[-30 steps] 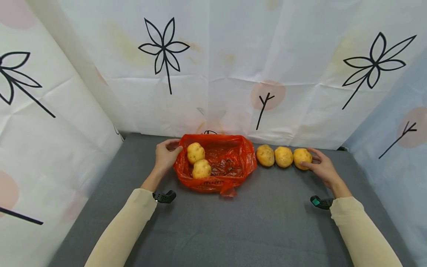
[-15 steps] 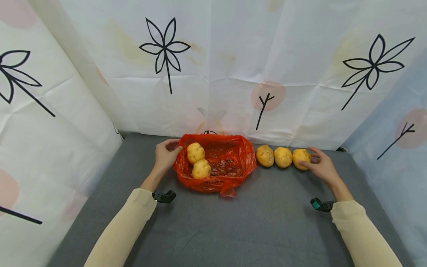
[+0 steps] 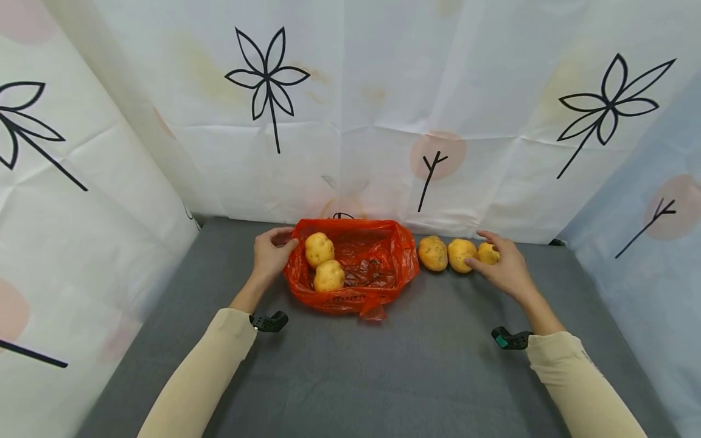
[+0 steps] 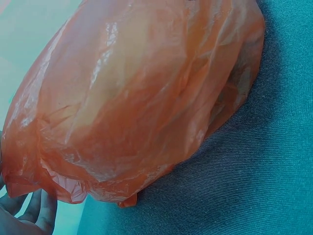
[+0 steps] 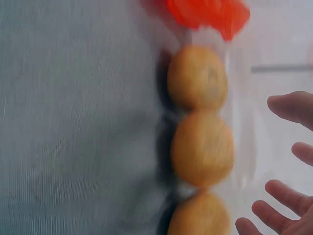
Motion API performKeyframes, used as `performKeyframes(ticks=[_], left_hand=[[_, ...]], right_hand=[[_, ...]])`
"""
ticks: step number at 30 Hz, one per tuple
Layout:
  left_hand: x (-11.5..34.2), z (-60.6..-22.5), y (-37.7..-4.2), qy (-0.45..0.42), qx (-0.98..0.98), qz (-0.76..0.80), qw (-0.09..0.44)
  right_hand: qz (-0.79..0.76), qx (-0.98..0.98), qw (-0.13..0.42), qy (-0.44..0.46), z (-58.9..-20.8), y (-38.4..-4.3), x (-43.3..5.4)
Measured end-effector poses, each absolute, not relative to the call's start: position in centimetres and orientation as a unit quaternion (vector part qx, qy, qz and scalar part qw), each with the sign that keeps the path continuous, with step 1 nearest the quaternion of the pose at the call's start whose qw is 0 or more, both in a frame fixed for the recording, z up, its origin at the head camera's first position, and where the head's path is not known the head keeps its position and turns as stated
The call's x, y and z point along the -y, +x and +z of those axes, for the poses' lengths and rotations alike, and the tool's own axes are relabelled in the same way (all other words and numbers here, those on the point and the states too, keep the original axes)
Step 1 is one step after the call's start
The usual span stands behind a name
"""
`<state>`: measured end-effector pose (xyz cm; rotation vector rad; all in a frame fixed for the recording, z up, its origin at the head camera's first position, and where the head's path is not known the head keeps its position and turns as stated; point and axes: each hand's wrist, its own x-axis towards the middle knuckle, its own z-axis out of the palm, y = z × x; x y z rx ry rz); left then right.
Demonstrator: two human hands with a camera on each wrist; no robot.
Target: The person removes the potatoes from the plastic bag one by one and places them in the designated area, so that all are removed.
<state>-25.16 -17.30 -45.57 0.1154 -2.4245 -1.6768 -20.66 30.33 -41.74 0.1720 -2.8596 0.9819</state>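
A red plastic bag [image 3: 368, 254] lies open at the back of the table. Two potatoes [image 3: 330, 276] rest inside it, toward the left. My left hand [image 3: 268, 250] is at the bag's left edge, thumb toward the rim, and its relaxed fingers [image 4: 45, 210] touch the plastic. Right of the bag, three potatoes sit in a row: a left one [image 3: 433, 253], a middle one [image 3: 460, 250] and a right one [image 3: 487, 250], partly hidden by my right hand [image 3: 506, 267]. That hand hovers with fingers spread, holding nothing, its thumb overlapping the middle potato.
A grey cloth [image 3: 350, 371] covers the table. White printed curtain [image 3: 350, 158] hangs right behind the bag and potatoes, with more at both sides. A thin black loop [image 3: 344, 215] shows at the bag's back edge.
My right hand has left the right potato and shifted left, now over the middle and right potatoes. My left hand and the bag keep their place.
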Motion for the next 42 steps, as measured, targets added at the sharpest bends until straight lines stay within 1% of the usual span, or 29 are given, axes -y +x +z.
performKeyframes(ticks=[4, 11, 20, 27, 35, 42], left_hand=[[17.2, -45.6, -25.0, 0.037, 0.819, -0.565, 0.094], [17.2, -45.7, -24.8, 0.039, 0.821, -0.562, 0.095], [17.1, -45.8, -24.9, 0.035, 0.817, -0.569, 0.092], [17.1, -45.7, -24.9, 0.035, 0.816, -0.571, 0.09], [17.3, -45.8, -25.0, 0.036, 0.813, -0.575, 0.083], [17.1, -45.9, -25.1, 0.04, 0.815, -0.572, 0.086]], right_hand=[[0.337, 0.934, 0.068, 0.095, -41.3, -20.5, -28.5], [0.368, 0.92, 0.049, 0.128, -40.9, -20.3, -25.4], [0.376, 0.912, 0.04, 0.159, -40.8, -20.4, -21.3], [0.381, 0.901, 0.042, 0.204, -41.1, -21.0, -17.5], [0.406, 0.891, -0.001, 0.204, -42.6, -21.5, -13.3], [0.45, 0.868, -0.033, 0.206, -43.5, -21.5, -10.6]])
